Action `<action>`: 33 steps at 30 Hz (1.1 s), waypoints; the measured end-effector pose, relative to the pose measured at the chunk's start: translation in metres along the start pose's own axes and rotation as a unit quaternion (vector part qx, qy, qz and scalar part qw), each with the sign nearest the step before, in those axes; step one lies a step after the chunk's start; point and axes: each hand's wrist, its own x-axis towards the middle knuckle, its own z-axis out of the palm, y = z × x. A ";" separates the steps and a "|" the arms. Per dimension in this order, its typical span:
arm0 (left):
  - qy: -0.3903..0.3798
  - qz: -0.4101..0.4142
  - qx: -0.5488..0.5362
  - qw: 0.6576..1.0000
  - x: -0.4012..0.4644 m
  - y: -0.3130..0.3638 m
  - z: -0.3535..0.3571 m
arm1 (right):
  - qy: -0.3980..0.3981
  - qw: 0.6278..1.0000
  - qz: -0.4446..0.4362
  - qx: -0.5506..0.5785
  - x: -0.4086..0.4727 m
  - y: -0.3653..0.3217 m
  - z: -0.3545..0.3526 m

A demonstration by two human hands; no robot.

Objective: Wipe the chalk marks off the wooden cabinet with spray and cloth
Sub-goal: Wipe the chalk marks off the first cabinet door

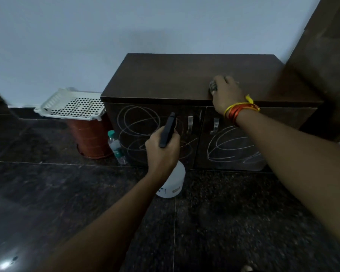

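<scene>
A low dark wooden cabinet [165,79] stands against the pale wall. White chalk scribbles cover its left door [135,130] and right door [232,148]. My left hand [161,152] is closed around the black trigger head of a white spray bottle [173,185], held in front of the left door. My right hand [228,93] presses a crumpled cloth [213,87] on the cabinet's top near its front edge; most of the cloth is hidden under my fingers.
Left of the cabinet stand an orange bucket [90,140] with a white perforated tray [73,105] on top and a clear plastic bottle [116,146] on the floor. A tall dark panel [326,55] rises at the right. The floor is dark polished stone.
</scene>
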 end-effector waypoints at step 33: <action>0.080 -0.077 0.053 0.992 -0.017 -0.100 -0.085 | 0.188 0.961 0.036 0.198 -0.125 -0.053 0.097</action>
